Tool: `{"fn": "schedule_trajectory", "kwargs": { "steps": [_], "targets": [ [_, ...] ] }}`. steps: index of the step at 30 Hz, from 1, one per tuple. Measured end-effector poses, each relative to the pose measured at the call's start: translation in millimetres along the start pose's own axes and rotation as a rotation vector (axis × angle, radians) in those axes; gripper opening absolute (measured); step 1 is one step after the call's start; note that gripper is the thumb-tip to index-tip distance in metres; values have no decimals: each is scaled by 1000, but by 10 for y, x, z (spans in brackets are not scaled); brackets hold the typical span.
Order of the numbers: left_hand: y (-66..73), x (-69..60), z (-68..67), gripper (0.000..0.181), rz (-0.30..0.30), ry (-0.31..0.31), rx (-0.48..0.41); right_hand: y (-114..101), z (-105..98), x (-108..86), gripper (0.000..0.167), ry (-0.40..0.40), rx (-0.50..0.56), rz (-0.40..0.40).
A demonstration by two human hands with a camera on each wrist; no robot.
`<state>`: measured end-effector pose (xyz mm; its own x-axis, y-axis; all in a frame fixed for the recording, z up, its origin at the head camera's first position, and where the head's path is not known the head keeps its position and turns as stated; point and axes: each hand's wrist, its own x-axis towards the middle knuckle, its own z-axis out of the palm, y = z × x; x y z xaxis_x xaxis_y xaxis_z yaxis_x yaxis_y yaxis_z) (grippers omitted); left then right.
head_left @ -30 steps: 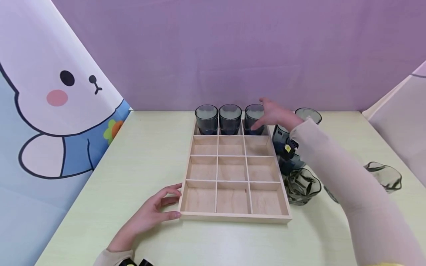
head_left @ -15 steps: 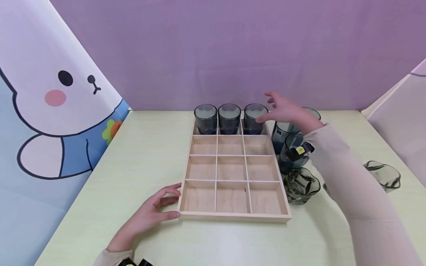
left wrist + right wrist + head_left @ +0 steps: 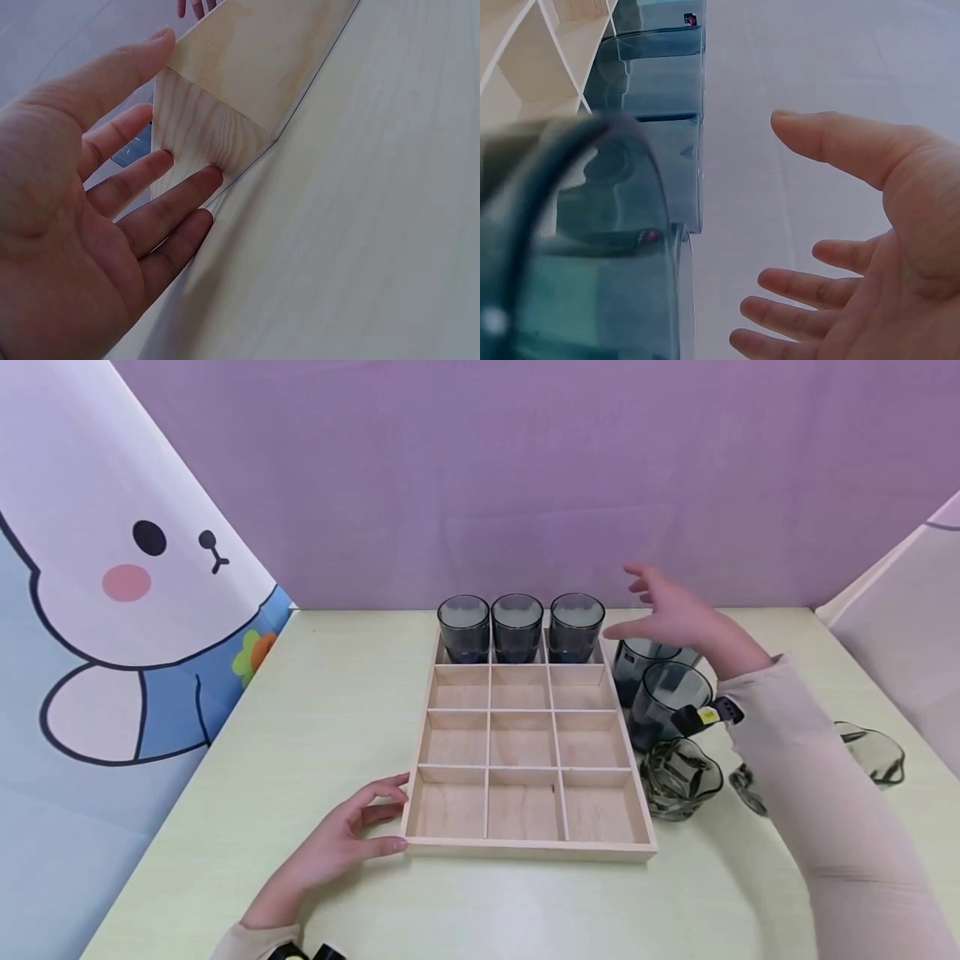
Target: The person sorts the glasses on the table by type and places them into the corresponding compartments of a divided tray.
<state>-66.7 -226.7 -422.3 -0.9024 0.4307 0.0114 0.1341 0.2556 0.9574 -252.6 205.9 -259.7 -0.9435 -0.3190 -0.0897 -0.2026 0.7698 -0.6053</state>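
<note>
The head camera looked forward and down from above the box's (image 3: 528, 850) six o'clock side, the left wrist camera faced the box's corner closely from seven o'clock, and the right wrist camera, close beside glasses (image 3: 654, 714) at three o'clock, faced the twelve o'clock curtain (image 3: 480, 485), which the head view shared.

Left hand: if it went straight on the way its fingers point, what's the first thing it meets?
The left hand would meet the left wall of the wooden compartment tray, by its near corner. The fingertips look to be against the wood, though whether they all touch is hard to tell.
</note>
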Motion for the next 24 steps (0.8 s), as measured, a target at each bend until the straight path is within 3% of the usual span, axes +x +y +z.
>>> {"fn": "schedule_trajectory", "kwargs": {
  "steps": [7,24],
  "targets": [
    [21,-5,14,44,35,-5,-2,78,-6,-176,106,27,38,-14],
    [8,0,11,43,40,-18,-12,407,150,-589,104,135,154,-59]
  ]
}}
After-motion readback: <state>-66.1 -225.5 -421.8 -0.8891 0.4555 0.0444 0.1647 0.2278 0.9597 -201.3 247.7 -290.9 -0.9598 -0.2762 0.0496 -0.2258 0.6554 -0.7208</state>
